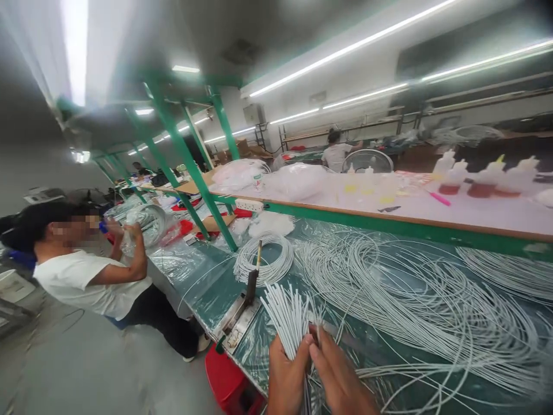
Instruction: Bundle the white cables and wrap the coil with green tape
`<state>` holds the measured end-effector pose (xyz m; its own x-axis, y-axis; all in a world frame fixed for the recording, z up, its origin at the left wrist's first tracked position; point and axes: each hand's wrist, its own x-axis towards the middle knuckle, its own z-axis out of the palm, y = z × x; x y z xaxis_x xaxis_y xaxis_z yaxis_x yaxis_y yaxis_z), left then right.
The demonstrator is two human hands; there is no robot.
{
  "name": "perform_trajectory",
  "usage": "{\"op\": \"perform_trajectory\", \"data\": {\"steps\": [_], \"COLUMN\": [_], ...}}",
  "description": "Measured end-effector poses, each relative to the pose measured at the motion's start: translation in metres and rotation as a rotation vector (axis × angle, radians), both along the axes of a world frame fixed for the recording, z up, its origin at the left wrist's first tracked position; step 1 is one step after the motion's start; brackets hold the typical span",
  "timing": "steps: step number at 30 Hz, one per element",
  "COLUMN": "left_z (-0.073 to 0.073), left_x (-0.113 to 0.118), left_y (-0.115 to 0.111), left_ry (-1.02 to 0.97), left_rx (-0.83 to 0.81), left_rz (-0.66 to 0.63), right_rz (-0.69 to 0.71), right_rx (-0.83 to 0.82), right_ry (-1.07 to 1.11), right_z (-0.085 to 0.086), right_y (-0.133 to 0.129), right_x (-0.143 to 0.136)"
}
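Observation:
A thick bundle of thin white tubes or wires [287, 317] stands upright near the bottom middle, its ends fanned out at the top. My left hand [287, 372] is wrapped around the bundle from the left. On its right side, my right hand [334, 369] has fingers pressed together against a few of the strands, close to my left thumb. Just left of the bundle, a metal fixture with a dark lever [250, 288] is at the bench edge. Loose white strands [389, 288] spread over the bench to the right.
A coiled white bundle [263, 259] lies behind the lever. Squeeze bottles [490, 176] stand on the raised shelf [415, 216]. Green posts [190, 161] rise at the left. A person in a white shirt [95, 282] sits at left, near a red stool [227, 380] under the bench.

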<state>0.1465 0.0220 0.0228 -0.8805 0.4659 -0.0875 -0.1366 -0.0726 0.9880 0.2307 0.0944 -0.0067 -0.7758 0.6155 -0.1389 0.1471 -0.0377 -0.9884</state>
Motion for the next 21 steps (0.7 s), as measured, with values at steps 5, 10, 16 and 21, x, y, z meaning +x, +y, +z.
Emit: {"op": "perform_trajectory", "data": {"steps": [5,10,16,21], "left_z": [-0.007,-0.014,-0.018,-0.019], "left_x": [0.012,0.019,0.020,0.024], "left_y": [0.006,0.012,0.017,0.018], "left_ry": [-0.031,-0.021,-0.146,-0.159], "left_rx": [-0.030,-0.020,0.059,0.051], "left_rz": [-0.084,-0.090,-0.183,-0.106], "right_rz": [-0.006,-0.006,-0.007,0.061], "right_rx": [-0.019,-0.050,0.011,0.117], "right_ry": [-0.077,-0.098,-0.119,-0.027], "right_z": [0.013,0.018,0.010,-0.004], "right_y": [-0.008,0.003,0.006,0.009], "right_x": [-0.002,0.004,0.008,0.012]}}
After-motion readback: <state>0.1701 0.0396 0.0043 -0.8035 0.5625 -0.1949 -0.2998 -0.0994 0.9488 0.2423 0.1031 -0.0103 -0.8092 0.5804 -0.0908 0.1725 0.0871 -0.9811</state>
